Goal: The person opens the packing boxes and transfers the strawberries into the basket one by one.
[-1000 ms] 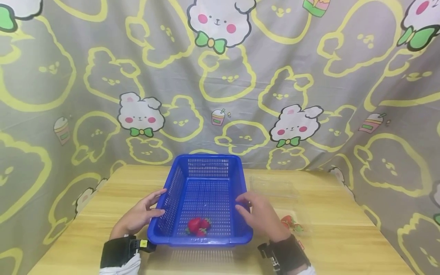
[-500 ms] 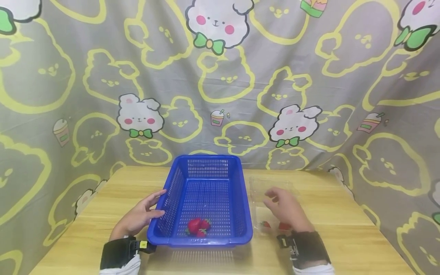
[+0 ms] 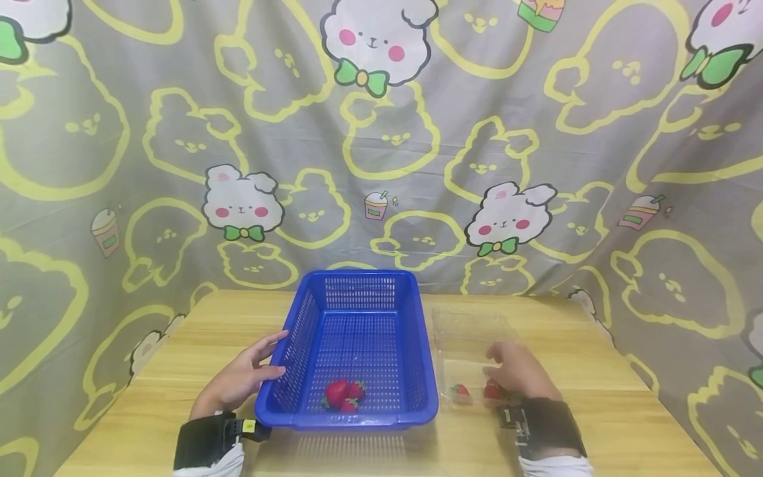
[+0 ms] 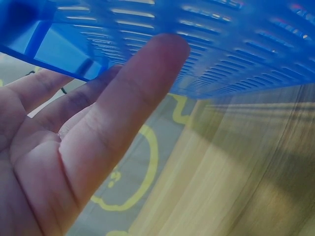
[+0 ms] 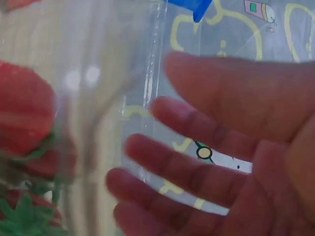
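A blue slotted plastic basket [image 3: 352, 420] stands mid-table with 3 strawberries [image 3: 337, 392] at its near end. Against its left side rests my left hand [image 3: 243, 372]; in the left wrist view the straight thumb [image 4: 142, 93] lies along the slotted wall, and other fingers reach the rim. My right hand [image 3: 520, 368] hovers over the right side of a clear plastic box [image 3: 467, 328], its fingers loosely bent and holding nothing. Inside that box lie strawberries [image 3: 461, 391], partly hidden by the hand. The right wrist view shows red fruit [image 5: 24, 108] with green leaves through the clear plastic.
A light wooden table [image 3: 602, 397] bears the basket and the box, which stand close side by side. Grey cartoon-print cloth [image 3: 411, 165] hangs behind the table and along both sides.
My right hand has left the basket's right side and moved right, over the clear box, uncovering strawberries there. The left hand and the basket stay in place.
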